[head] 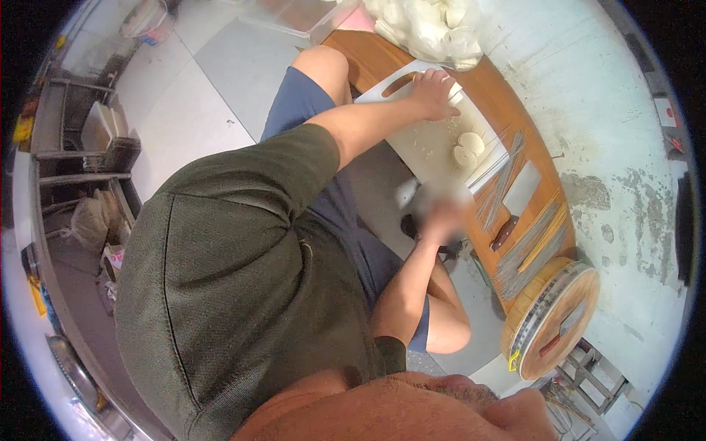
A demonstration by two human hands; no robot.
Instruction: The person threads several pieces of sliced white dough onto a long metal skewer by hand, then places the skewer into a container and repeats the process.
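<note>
My left hand (434,95) rests with bent fingers over pale white pieces (454,93) near the handle slot of a white cutting board (411,140). Two pale round pieces (468,150) lie on the board between my hands. My right hand (441,220) is beside the board's near right corner, over the bench edge; it is blurred, so its fingers and anything in them cannot be made out. Thin metal skewers (503,179) lie beside the board. A cleaver (521,190) with a wooden handle lies past them, followed by more metal and yellowish skewers (535,248).
A clear plastic bag of white pieces (441,33) sits at the wooden bench's (510,99) far left. A round chopping block (568,325) bearing another knife stands at its right end. A stained wall (595,138) rises behind. Shelving (83,179) stands behind me.
</note>
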